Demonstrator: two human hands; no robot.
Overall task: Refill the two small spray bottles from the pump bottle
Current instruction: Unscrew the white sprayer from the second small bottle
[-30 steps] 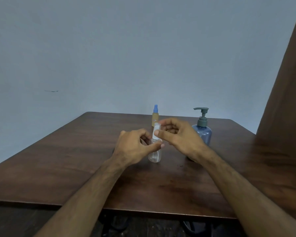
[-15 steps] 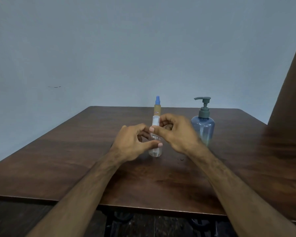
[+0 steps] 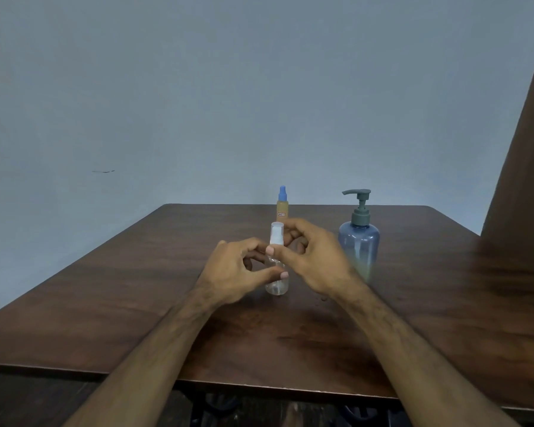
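Note:
A small clear spray bottle [image 3: 277, 286] with a white spray head stands upright on the brown table [image 3: 136, 288]. My left hand [image 3: 238, 269] wraps its clear body from the left. My right hand [image 3: 312, 257] pinches the white spray head at the collar from the right. Behind them stands a second small spray bottle [image 3: 281, 208], amber with a blue top, untouched. The blue pump bottle [image 3: 359, 241] with a grey-green pump stands to the right of my right hand, apart from it.
A pale blue wall rises behind the table's far edge. A brown panel [image 3: 524, 180] stands at the right side. Dark metal legs show under the near table edge.
My right thumb and fingers have shifted around the white spray head. The left hand keeps its hold on the body. The bottle stays in place on the table.

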